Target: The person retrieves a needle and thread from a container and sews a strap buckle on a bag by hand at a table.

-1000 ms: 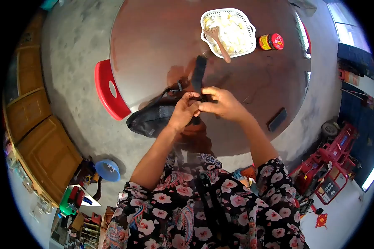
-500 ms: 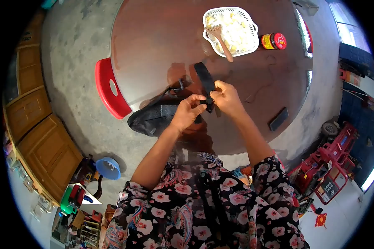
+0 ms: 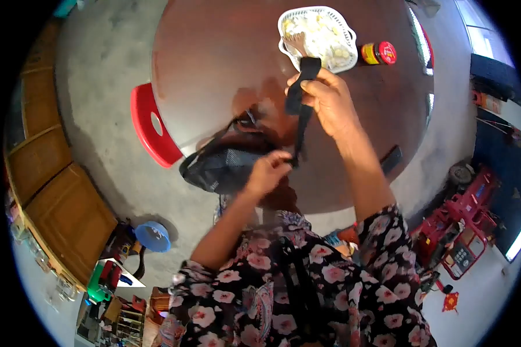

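The right hand (image 3: 330, 105) clamps a black strap (image 3: 294, 103), its long axis slanting from those fingers back toward the person and the left hand (image 3: 266, 173), whose blurred fingertips meet its lower part, grip impossible to tell. Left of the right hand the brown tabletop (image 3: 205, 75) stretches wide, a white basket (image 3: 347, 28) just beyond, the near edge curving behind the left hand; farther out lies grey floor (image 3: 110, 98).
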A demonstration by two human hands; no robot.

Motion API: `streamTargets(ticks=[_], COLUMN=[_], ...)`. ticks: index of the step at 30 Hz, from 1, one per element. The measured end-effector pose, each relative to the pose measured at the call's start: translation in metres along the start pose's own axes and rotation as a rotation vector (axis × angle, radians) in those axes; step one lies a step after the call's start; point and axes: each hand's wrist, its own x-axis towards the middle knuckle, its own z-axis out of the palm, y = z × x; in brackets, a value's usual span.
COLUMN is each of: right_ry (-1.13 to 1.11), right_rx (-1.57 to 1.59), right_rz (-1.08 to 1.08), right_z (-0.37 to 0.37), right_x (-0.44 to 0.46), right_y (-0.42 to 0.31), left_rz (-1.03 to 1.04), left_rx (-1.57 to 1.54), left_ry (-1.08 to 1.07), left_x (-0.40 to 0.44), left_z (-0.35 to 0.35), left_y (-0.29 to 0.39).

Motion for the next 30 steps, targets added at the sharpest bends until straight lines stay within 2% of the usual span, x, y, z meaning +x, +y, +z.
streamTargets(ticks=[1,2,4,6,8,9,10,11,12,15,17,18,20,21,25,26,28,30], right_ry=[-0.051,-0.053,-0.102,-0.126,-0.025,-0.010,-0.057,0.088,0.008,0.036,-0.130,-0.132,-0.524,-0.527,-0.838,-0.880,-1.044,-1.036], right_rx=[-0.090,0.031,0.351,0.508,0.563,0.493,0.579,0.436,0.390,0.438,0.343,0.343,0.120,0.119,-0.618,-0.895,-1.700,-1.704], right_rz=[0.026,0.065,0.009,-0.075,-0.137,-0.205,-0.237,-0.296,-0.386,-0.497,-0.635,-0.637,-0.625,-0.626,-0.120,0.024,0.568,0.628], right_z=[-0.007,-0.023,-0.044,-0.078,-0.094,-0.100,-0.104,-0.100,-0.104,-0.102,-0.099,-0.097,-0.092,-0.089,-0.081,-0.084,-0.068,-0.082], right_x=[-0.005,-0.007,-0.021,-0.033,-0.046,-0.051,-0.054,-0.059,-0.062,-0.080,-0.095,-0.101,-0.113,-0.120,-0.157,-0.172,-0.197,-0.211], right_y=[-0.007,-0.001,0.000,0.005,-0.007,-0.017,-0.028,-0.045,-0.058,-0.093,-0.104,-0.107,-0.111,-0.107,-0.044,-0.015,0.023,0.056], left_rz=[0.065,0.096,0.161,0.172,0.182,0.153,0.123,0.116,0.117,0.154,0.187,0.191,0.202,0.183,0.145,0.146,0.144,0.142], left_rx=[-0.049,-0.245,-0.177,-0.187,-0.200,-0.233,-0.264,-0.262,-0.225,-0.156,-0.128,-0.166,-0.204,-0.291,-0.500,-0.503,-0.512,-0.480], left_ry=[0.012,-0.011,0.042,0.051,0.051,0.052,0.052,0.047,0.052,0.072,0.091,0.085,0.081,0.098,0.126,0.129,0.122,0.113], left_x=[0.005,0.004,0.011,0.014,0.012,0.009,0.007,0.007,0.007,0.005,0.005,0.007,0.008,0.006,0.006,0.005,0.003,0.003], left_z=[-0.010,-0.015,-0.030,-0.037,-0.035,-0.034,-0.033,-0.033,-0.032,-0.023,-0.016,-0.013,-0.013,-0.014,-0.022,-0.022,-0.020,-0.020], left_y=[0.001,0.020,0.028,0.032,0.037,0.043,0.044,0.040,0.036,0.040,0.041,0.038,0.039,0.041,0.029,0.030,0.035,0.034])
